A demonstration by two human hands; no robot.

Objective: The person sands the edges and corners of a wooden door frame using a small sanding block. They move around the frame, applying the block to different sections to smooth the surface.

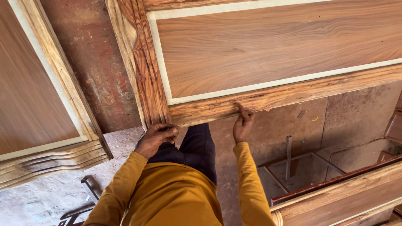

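Observation:
A large wooden door panel (268, 46) with a moulded frame and pale tape around its veneered centre leans in front of me. My left hand (157, 136) curls around the lower corner of its frame (146, 83), fingers gripping the edge. My right hand (242, 123) presses its index finger up against the grooved bottom rail (293, 94), the other fingers bent, holding nothing. Both arms wear mustard-yellow sleeves.
A second taped door panel (37, 96) stands at the left against a reddish wall (96, 62). Another framed panel (347, 192) lies at the lower right beside a metal frame (293, 163) on the concrete floor (42, 196).

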